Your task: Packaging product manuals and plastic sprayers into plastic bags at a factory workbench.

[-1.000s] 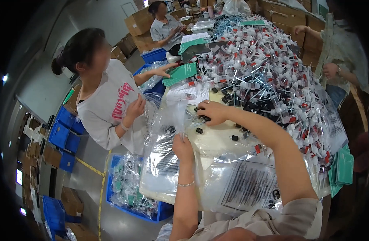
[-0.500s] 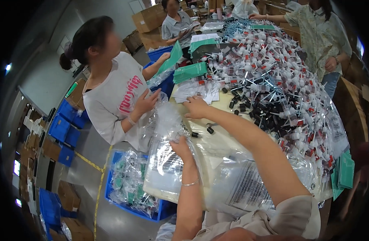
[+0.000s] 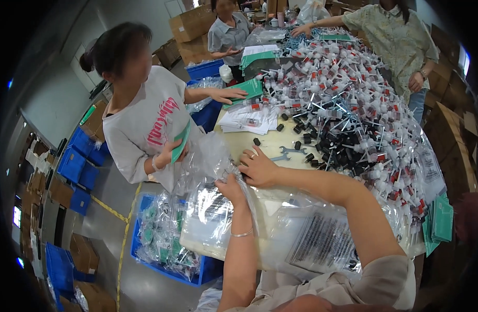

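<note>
A clear plastic bag (image 3: 218, 156) lies over a stack of flat clear bags (image 3: 205, 216) at the table's left edge. My left hand (image 3: 232, 190) pinches the edge of this bag between thumb and fingers. Just to its right, my right hand (image 3: 259, 169) has its curled fingers at the same bag edge; whether a small item is inside them is hidden. Beyond my right hand lie open-end wrenches (image 3: 288, 153) and a loose black cap (image 3: 257, 141). White papers (image 3: 246, 123) sit farther back with a small bottle on them.
A large heap of small bottles with white and red parts (image 3: 348, 93) covers the right side, fronted by black caps (image 3: 332, 151). A co-worker on the left holds a green leaflet (image 3: 181, 140) and touches a green stack (image 3: 249, 91). A blue crate (image 3: 213, 273) of filled bags stands below.
My right hand has drawn back from the white papers to the bag edge. Wrenches now show on the table. The co-worker's one hand moved onto the green stack, the other holds a green leaflet.
</note>
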A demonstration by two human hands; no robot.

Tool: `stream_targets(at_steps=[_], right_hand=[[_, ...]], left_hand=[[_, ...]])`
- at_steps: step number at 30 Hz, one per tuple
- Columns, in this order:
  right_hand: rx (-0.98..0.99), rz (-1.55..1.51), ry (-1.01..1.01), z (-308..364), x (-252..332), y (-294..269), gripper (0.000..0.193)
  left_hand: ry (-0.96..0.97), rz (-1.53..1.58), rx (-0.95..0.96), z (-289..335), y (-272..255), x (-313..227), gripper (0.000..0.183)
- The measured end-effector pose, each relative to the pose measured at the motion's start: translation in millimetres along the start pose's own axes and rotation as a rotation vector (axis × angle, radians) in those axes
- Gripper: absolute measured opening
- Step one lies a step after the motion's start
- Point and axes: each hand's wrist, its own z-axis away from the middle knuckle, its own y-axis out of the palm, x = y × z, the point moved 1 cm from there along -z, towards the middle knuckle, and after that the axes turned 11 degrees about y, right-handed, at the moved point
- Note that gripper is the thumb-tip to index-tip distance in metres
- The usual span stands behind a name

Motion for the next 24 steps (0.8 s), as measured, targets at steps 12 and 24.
stream_targets(at_steps=[12,24], right_hand=[[-0.115,0.432,0.368,29.4,-92.6,-9.7,0.029],[0.077,0.318,0.526,-34.3,-142.9,-100.2,0.049]], left_hand=[[0.139,-0.155,0.097,8.9,8.7,-2.2,0.035],[0.211,-0.281,0.192,18.6,16.6,-13.1,0.029]])
